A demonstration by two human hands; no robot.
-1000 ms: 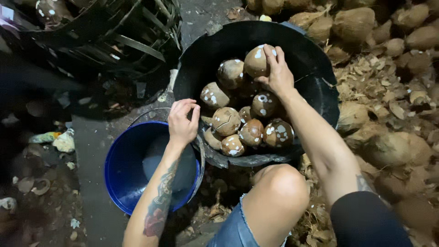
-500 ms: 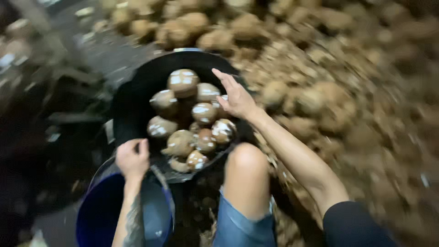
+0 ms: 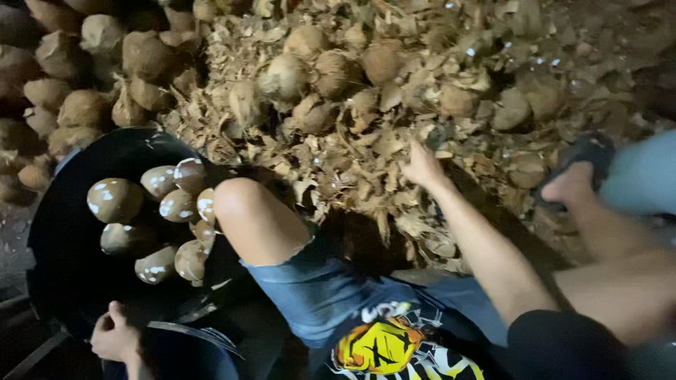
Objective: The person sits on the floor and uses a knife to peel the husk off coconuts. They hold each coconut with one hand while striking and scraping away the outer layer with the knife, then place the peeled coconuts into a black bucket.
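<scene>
Two hands: both belong to the person wearing the camera, one low at the left edge, one reaching out ahead.
Left hand: nearest the camera, at the bottom left; fingers curled into a loose fist just beside the near rim of the black tub. Whether it grips anything cannot be told, since its underside is hidden.
Blue bucket: only a dark sliver shows at the bottom edge, just right of the left hand.
Knee: bare, bent, rising between the tub and the right arm, with the hem of blue denim shorts behind it.
Peeled coconuts: a cluster of smooth brown-and-white ones lying inside the black tub, left of the knee and well apart from the right hand.
Right hand: stretched forward with the arm extended, fingers pressed down into the husk litter. It is blurred, so I cannot tell whether it has closed on something or lies flat.
Unpeeled coconuts: fibrous, tan, scattered over the litter beyond the right hand; the closest lie a little further out than the fingertips, none clearly touched.
Foot: on the right, bare, resting on the litter in a dark sandal.
Far left: more husked coconuts piled behind the tub.
</scene>
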